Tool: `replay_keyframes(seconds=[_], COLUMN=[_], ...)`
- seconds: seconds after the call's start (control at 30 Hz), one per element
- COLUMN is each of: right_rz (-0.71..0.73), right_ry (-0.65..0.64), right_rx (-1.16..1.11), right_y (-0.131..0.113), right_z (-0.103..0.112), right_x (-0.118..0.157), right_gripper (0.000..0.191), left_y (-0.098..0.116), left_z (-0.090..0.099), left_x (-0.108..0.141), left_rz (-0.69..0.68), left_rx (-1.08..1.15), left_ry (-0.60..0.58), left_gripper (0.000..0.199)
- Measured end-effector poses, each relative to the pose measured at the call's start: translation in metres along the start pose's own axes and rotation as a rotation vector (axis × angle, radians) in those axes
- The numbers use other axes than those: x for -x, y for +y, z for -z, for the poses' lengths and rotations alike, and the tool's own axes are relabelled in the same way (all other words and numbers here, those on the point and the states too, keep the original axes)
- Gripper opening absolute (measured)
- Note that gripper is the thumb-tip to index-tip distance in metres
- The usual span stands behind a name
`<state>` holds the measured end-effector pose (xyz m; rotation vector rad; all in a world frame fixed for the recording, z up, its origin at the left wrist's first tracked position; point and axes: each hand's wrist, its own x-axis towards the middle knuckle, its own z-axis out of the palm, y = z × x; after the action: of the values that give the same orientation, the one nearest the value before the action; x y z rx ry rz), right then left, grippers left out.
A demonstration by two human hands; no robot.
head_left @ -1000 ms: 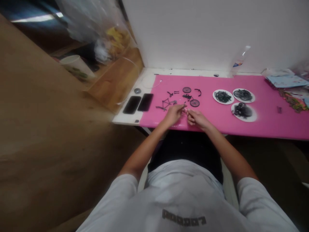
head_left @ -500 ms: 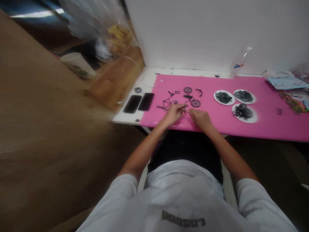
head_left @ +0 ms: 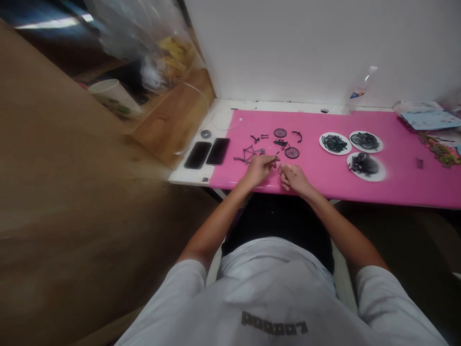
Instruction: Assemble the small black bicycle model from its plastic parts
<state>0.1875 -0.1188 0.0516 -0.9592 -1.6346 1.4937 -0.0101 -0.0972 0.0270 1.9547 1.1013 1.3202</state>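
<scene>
Head view: above a pink cover [head_left: 313, 178] (white wall [head_left: 288, 53] behind), left fingers [head_left: 270, 159] and right fingers [head_left: 285, 170] pinch a sliver [head_left: 277, 164].

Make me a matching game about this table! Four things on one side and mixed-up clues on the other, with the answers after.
Things:
1. right hand
2. mat
3. plates
4. bottle

Clues:
A. white, with dark parts on them
B. see-through, near the wall
C. pinching a thin pale thing
D. pink and flat

Right pairs: 1-C, 2-D, 3-A, 4-B
</scene>
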Motion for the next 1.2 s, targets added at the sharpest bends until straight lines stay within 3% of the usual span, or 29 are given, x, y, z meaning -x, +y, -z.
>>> replay_keyframes(seconds=[0.17,0.33,0.43,0.57,0.67,0.77,0.87,0.97,1.07,1.2], right_rz=[-0.102,-0.102,0.022,0.304,0.328,0.278,0.26,0.258,0.248,0.111], right_ry=[-0.051,-0.025,0.092,0.209,0.19,0.158,0.135,0.116,0.109,0.062], right_rx=[-0.249,-0.223,0.038,0.639,1.034,1.227,1.145,0.922,0.694,0.33], right_y=[-0.005,-0.006,-0.008,-0.012,-0.012,-0.008,-0.006,-0.008,-0.014,-0.021], right_z=[0.002,0.007,0.011,0.017,0.021,0.023,0.022,0.02,0.018,0.01], right_x=[-0.002,-0.007,-0.006,-0.001,0.0,-0.001,-0.001,0.0,0.002,0.006], right_gripper=[0.059,0.054,0.049,0.045,0.053,0.054,0.048,0.044,0.054,0.07], left_y=[0.002,0.013,0.017,0.016,0.013,0.009,0.006,0.005,0.005,0.009], left_z=[0.001,0.002,0.002,0.002,0.001,-0.001,-0.002,-0.004,-0.005,-0.005], left_x=[-0.001,-0.002,-0.002,-0.002,-0.002,-0.002,0.0,0.0,0.001,0.001], left_rz=[-0.026,0.013,0.029,0.05,0.043,0.03,0.023,0.039,0.071,0.075], left_rx=[0.012,0.059,0.088,0.106,0.096,0.067,0.054,0.048,0.046,0.042], left_ry=[-0.004,-0.046,-0.036,-0.034,-0.007,0.03,0.052,0.058,0.049,0.056], left_gripper=[0.03,0.033,0.032,0.032,0.034,0.036,0.036,0.034,0.032,0.03])
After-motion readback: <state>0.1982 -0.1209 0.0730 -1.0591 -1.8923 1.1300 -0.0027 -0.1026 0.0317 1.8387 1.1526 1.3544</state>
